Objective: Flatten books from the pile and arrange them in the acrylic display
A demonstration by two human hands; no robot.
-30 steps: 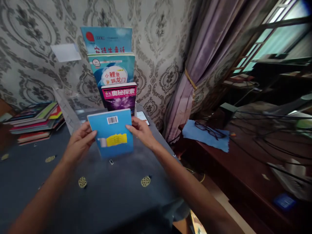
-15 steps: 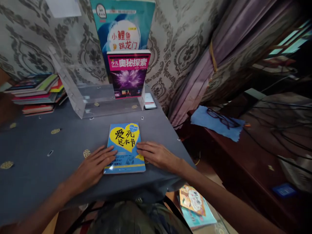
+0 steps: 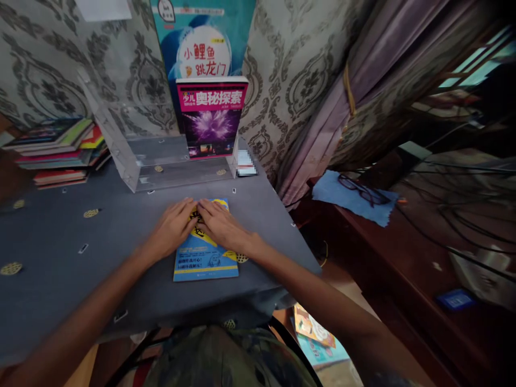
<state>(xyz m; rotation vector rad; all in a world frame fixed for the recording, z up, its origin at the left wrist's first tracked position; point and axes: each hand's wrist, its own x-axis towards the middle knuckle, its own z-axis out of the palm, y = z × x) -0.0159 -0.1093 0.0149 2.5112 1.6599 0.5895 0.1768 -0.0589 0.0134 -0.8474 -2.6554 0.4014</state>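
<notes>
A blue book with a yellow heart on its cover lies flat on the grey tablecloth, near the table's front edge. My left hand rests palm down over the book's upper left part, fingers stretched out. Beside it, my right hand lies flat on the upper cover, its fingers also extended. The fingertips of both hands come together near the top of the book. Together they hide most of the heart and its lettering.
Behind the book stands a clear acrylic rack holding a pink and purple book and a taller teal book. A book stack sits at left. Glasses lie on a blue cloth on the dark red desk.
Both hands have moved up and inward from the book's sides to the top of its cover, where they now meet. The view has shifted slightly.
</notes>
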